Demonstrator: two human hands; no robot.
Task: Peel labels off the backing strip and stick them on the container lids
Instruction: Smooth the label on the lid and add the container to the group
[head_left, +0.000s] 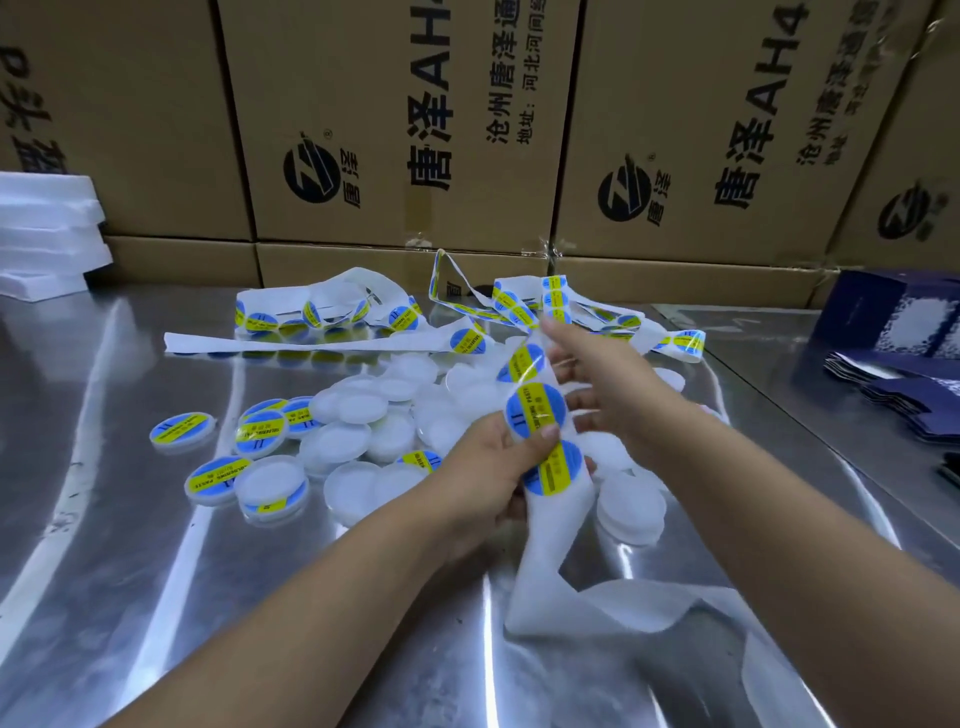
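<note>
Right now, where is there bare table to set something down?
Bare table: near left, beside the left forearm, below the labelled lids; also far left before the foam stack. Crowded: the middle, with plain lids and label strips; blue cartons line the right.

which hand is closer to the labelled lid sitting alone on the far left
Left. The left hand grips the backing strip to the right of that lid; the right hand holds the strip farther right.
</note>
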